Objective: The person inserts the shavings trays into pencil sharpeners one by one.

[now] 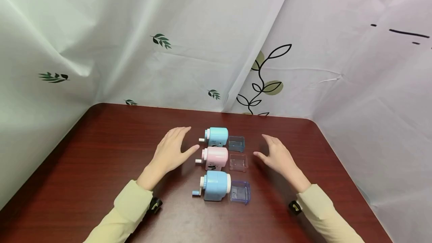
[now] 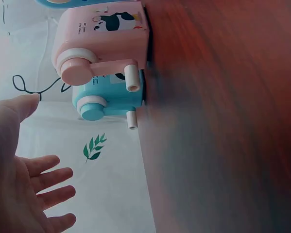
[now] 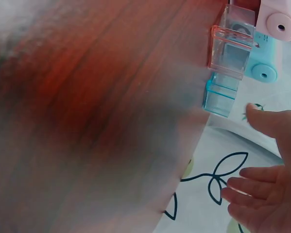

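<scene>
Nearest on the desk (image 1: 84, 168) stands a blue sharpener (image 1: 216, 186), a violet-tinted tray (image 1: 240, 192) just to its right; next back comes a pink sharpener (image 1: 216, 156) with a clear pinkish tray (image 1: 238, 162) beside it; the left hand (image 1: 171, 152) and right hand (image 1: 276, 156) flank these, each grip apart, thumb clear of the fingers; behind stands a turquoise sharpener (image 1: 217, 135) with a bluish tray (image 1: 236, 143); farthest hangs a white leaf-printed cloth (image 1: 135, 48).
</scene>
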Motion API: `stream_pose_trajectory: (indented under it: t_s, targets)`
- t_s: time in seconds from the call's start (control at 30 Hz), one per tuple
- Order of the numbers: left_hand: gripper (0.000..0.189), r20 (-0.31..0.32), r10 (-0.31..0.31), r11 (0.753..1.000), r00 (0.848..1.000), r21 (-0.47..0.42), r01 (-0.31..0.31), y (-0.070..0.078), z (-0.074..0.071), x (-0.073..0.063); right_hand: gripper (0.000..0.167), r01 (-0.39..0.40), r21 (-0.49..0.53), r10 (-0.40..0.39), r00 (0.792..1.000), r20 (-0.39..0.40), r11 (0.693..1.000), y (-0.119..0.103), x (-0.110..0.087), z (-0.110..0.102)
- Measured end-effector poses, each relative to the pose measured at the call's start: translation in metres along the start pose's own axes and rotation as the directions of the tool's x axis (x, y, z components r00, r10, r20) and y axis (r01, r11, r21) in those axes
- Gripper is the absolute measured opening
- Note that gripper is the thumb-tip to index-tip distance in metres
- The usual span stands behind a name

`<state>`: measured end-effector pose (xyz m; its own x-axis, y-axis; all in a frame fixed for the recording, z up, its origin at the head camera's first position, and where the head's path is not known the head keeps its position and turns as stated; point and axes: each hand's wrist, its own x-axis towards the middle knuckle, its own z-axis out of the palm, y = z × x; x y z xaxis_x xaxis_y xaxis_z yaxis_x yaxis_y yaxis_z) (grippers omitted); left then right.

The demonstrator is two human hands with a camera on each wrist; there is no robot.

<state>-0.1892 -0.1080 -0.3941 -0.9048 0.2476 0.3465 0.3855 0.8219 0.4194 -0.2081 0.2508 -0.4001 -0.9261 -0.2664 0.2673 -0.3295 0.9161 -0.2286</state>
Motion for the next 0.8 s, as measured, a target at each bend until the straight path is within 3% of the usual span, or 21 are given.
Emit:
stream_pose_trajectory:
  t_s: [0.27, 0.53, 0.8]
  targets:
    - [0.067, -0.009, 0.018, 0.998, 1.000, -0.052, -0.019, 0.002, 0.001, 0.010, 0.069, 0.055, 0.025, -0.054, 0.997, -0.064, 0.998, -0.001, 0.008, 0.000]
    - [0.064, 0.038, 0.014, 0.996, 0.999, -0.093, -0.010, 0.003, -0.001, 0.021, 0.062, 0.106, 0.039, -0.100, 0.987, -0.125, 0.994, -0.002, 0.014, 0.000]
    - [0.060, 0.033, 0.075, 0.987, 0.997, -0.148, -0.069, 0.001, 0.002, 0.031, 0.055, 0.154, 0.061, -0.141, 0.974, -0.178, 0.986, -0.002, 0.022, -0.004]
